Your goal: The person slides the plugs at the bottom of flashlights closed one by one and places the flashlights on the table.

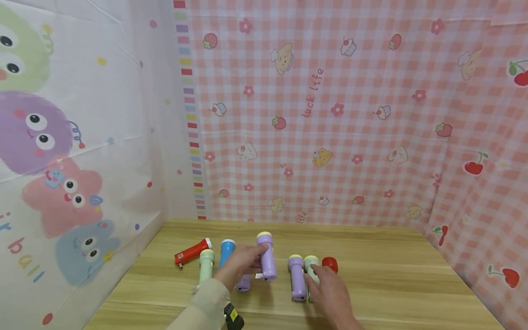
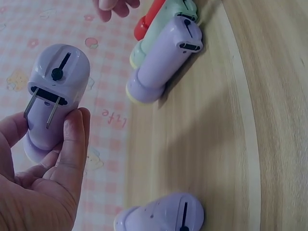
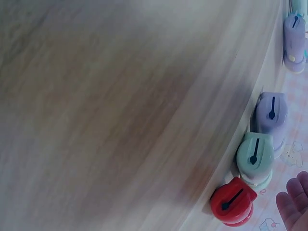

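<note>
The pictures showed three purple flashlights: the held purple flashlight, the partly covered purple flashlight and the right purple flashlight. There were two pale green ones, the left green flashlight and the right green flashlight, and two red ones, the left red flashlight and the right red flashlight. One blue flashlight made eight altogether. Two hands, left hand and right hand, and one table were visible.

Back sheet: pink gingham, strawberry-and-cupcake print
Left sheet: white, cartoon-creature print
Right sheet: gingham, cherry print
Worktop: pale, wood-grained
</note>
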A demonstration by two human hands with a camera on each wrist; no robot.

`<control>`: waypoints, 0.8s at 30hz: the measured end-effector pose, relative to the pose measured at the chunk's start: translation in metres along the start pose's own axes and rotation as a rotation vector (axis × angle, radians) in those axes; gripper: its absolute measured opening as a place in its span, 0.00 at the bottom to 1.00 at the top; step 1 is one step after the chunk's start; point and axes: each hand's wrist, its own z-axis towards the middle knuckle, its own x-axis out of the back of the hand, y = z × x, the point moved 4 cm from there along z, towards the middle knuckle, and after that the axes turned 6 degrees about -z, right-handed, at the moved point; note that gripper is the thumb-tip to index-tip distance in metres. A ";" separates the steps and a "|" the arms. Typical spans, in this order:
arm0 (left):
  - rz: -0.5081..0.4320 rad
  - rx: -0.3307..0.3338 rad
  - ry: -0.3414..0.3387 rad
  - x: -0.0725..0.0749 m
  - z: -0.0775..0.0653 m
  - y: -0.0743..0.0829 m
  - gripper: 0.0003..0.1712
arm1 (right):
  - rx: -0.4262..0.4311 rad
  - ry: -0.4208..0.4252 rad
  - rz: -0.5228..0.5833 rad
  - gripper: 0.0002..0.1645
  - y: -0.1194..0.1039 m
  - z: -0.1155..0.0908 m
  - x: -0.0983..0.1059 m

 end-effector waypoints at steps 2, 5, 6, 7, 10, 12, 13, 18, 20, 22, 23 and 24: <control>-0.008 -0.003 -0.003 -0.002 0.000 -0.001 0.29 | 0.026 0.027 0.002 0.21 -0.003 -0.001 0.000; -0.012 -0.007 -0.016 -0.006 0.000 -0.001 0.29 | 0.075 0.075 0.020 0.20 -0.007 -0.003 0.000; -0.012 -0.010 -0.025 -0.007 0.000 -0.001 0.29 | 0.088 0.088 0.027 0.20 -0.009 -0.003 0.000; -0.012 -0.008 -0.029 -0.009 0.000 -0.002 0.29 | 0.100 0.096 0.035 0.20 -0.011 -0.003 0.000; -0.006 -0.002 -0.038 -0.012 0.000 -0.003 0.28 | 0.115 0.086 0.058 0.21 -0.016 -0.004 -0.001; -0.004 0.003 -0.037 -0.015 0.002 -0.004 0.28 | 0.120 0.077 0.074 0.22 -0.019 -0.004 0.000; -0.004 0.010 -0.033 -0.016 0.002 -0.004 0.29 | 0.124 0.072 0.082 0.23 -0.020 -0.005 0.000; -0.020 0.029 -0.020 -0.021 0.004 -0.007 0.29 | 0.195 0.133 0.117 0.24 -0.028 -0.007 0.001; -0.015 0.029 -0.016 -0.023 0.004 -0.007 0.28 | 0.223 0.154 0.137 0.23 -0.030 -0.007 0.000; -0.011 0.024 -0.015 -0.024 0.003 -0.007 0.28 | 0.236 0.145 0.153 0.24 -0.031 -0.007 -0.001; -0.011 0.021 -0.015 -0.025 0.002 -0.007 0.27 | 0.240 0.130 0.163 0.24 -0.032 -0.007 -0.001; -0.014 0.019 -0.013 -0.026 0.002 -0.007 0.27 | 0.240 0.113 0.173 0.25 -0.033 -0.007 -0.002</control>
